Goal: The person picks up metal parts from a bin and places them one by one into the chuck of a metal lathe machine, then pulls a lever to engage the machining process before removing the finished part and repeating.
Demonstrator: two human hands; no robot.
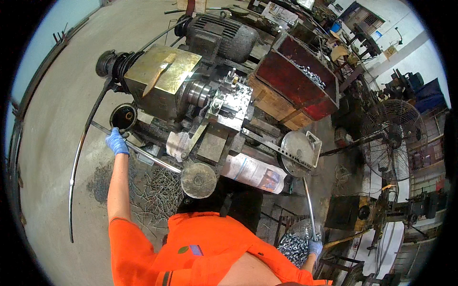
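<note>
My left hand, in a blue glove, is closed around a metal lever that slants down to a round plate at the front of a small lathe-like machine. Far to the right, my right hand, also gloved, grips the lower end of a shiny steel lever. That lever runs up to a round disc. Beside my right hand sits a mesh basket of small metal parts. Between the levers are the machine's chuck and its chip-covered tool slide.
A red bin with metal parts rests on a wooden crate behind the slide. An electric motor stands at the back. Metal shavings lie on the floor at left. A caged fan stands at right.
</note>
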